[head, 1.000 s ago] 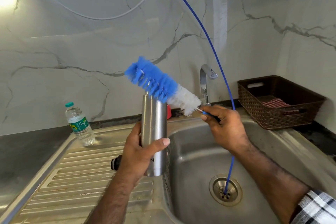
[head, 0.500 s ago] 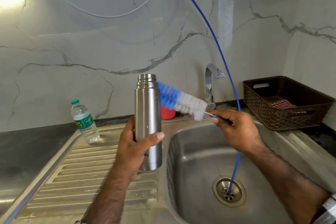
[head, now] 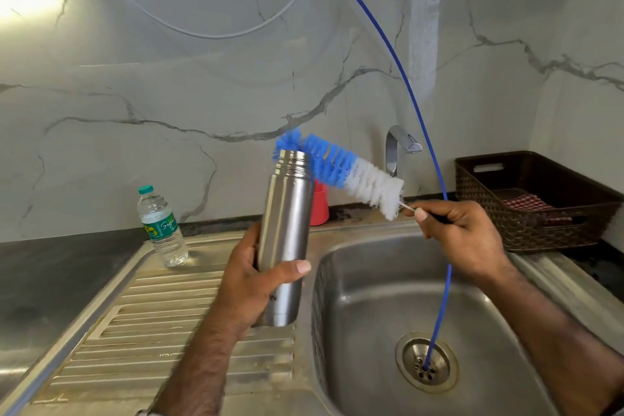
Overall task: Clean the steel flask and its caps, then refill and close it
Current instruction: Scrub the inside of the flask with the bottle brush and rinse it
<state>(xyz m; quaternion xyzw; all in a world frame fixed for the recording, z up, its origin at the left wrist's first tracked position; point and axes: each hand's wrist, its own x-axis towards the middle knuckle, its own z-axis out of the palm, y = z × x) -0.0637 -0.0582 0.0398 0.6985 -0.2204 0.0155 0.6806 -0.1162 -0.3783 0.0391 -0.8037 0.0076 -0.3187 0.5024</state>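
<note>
My left hand [head: 251, 277] grips the open steel flask [head: 287, 230] around its lower body and holds it nearly upright above the draining board. My right hand [head: 462, 236] pinches the wire handle of a bottle brush [head: 341, 169] with blue and white bristles. The brush slants up to the left, and its blue tip is behind the flask's threaded mouth. No caps are in view.
The steel sink basin [head: 371, 280] with its drain [head: 427, 365] lies below my right hand. A thin blue tube [head: 408, 91] runs from above into the drain. The tap [head: 398, 149], a red cup [head: 319, 203], a small water bottle [head: 162, 226] and a brown basket [head: 533, 199] stand around.
The brush tip first dropped from above the flask to behind its neck, then rose again to the flask's mouth. The flask tilted slightly to the right in my left hand.
</note>
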